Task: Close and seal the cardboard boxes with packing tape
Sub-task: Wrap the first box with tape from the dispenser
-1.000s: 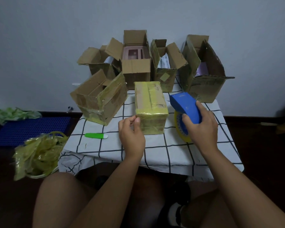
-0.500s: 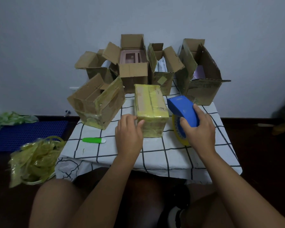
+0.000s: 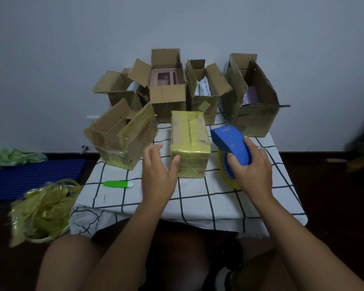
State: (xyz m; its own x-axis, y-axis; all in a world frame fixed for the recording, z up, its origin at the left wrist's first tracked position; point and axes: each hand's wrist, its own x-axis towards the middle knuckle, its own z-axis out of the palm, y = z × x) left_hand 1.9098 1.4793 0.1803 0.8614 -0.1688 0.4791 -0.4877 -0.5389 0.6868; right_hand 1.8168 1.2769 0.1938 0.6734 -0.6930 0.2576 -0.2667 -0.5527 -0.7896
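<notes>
On a small table under a white cloth [image 3: 198, 198] with a black grid, a sealed box [image 3: 189, 141] wrapped in yellowish tape stood near the middle. The left hand [image 3: 158, 175] lay beside its near left corner, fingers spread and relaxed, thumb touching the box's front face. The right hand [image 3: 252, 169] grasped a blue tape dispenser [image 3: 229, 143] just right of the box. Five open cardboard boxes [image 3: 168, 89] crowded the far edge against a plain grey wall [image 3: 72, 49]. A green utility knife [image 3: 118, 184] lay on the cloth at left. Left of the table sat crumpled tape scraps [image 3: 42, 208] and a blue mat [image 3: 34, 175] on dark floor.
</notes>
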